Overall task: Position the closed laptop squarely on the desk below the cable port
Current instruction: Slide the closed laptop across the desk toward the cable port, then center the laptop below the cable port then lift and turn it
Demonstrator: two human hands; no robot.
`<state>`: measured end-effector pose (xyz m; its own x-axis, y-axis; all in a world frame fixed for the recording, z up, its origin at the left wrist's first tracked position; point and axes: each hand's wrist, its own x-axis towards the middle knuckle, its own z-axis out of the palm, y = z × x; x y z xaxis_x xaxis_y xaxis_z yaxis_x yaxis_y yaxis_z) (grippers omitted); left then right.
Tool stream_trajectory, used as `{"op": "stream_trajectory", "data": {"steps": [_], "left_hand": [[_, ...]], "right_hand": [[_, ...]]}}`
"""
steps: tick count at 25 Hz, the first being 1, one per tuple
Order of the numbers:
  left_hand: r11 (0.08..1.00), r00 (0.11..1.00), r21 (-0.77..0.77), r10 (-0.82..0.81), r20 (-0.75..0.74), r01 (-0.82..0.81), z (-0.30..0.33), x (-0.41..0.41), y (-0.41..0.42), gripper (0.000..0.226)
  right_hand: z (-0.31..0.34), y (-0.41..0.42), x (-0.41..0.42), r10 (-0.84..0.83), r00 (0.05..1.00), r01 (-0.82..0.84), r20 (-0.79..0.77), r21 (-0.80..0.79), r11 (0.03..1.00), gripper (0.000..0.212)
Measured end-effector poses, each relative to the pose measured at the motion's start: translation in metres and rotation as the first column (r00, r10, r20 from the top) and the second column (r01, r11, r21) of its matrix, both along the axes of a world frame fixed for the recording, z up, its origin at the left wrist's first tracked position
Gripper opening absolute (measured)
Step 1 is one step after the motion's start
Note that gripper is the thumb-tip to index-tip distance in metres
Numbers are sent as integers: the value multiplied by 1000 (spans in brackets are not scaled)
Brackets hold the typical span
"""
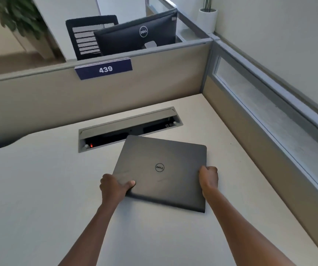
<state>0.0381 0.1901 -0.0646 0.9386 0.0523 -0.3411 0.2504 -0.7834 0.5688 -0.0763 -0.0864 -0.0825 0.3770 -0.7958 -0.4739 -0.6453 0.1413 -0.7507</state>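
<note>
- Two hands clamp a closed laptop by its side edges, one at each end of the near half.
- Left hand: the thumb lies flat on the lid near the near-left corner, and the other fingers curl under the left edge, pinching the machine between them.
- Right hand: the fingers fold over the right edge in a tight fist-like grip, knuckles up; the thumb cannot be made out from this angle.
- Both bare forearms reach in from the bottom of the view, spread apart and converging on the laptop.
- Dark grey, lid shut, round logo up, the laptop sits skewed rather than square: it is turned clockwise against the desk's lines, its far-left corner overlapping the front rim of the cable port.
- Whether the laptop rests flat on the desk or is held just above it cannot be told; a thin shadow runs beneath its near edge.
- Set into the pale desk, the cable port is a long grey-framed slot with its flap raised at the back, a small red light glowing at its left end.
- Behind the port stands a beige partition carrying a blue plate marked 439; a second partition with a frosted strip runs along the right side.
- Beyond the partition are the back of a black monitor, a mesh chair and, far right, a white plant pot.
</note>
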Motion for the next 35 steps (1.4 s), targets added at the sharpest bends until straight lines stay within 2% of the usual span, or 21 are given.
{"op": "stream_trajectory", "data": {"steps": [7,11,16,21,25,35], "left_hand": [[988,988,-38,152,-22,-152,-1,-22,72,73],[984,985,-57,167,-38,-169,-2,-36,100,62],[983,991,-126,135,-2,-134,-2,-50,114,42],[987,991,-95,125,-43,-129,-5,-50,122,62],[995,992,-21,99,-75,-101,-2,-50,122,77],[994,994,9,110,-21,-110,-4,-55,125,79]], "right_hand": [[-3,37,57,258,966,-259,27,15,966,8],[-4,52,78,361,933,-361,11,-3,933,11],[-5,61,98,407,913,-408,-39,-31,912,13],[-5,69,110,406,900,-426,-161,-119,897,17],[-7,71,110,437,880,-465,-187,-153,872,16],[-4,71,103,505,837,-544,-211,-208,813,19]]}}
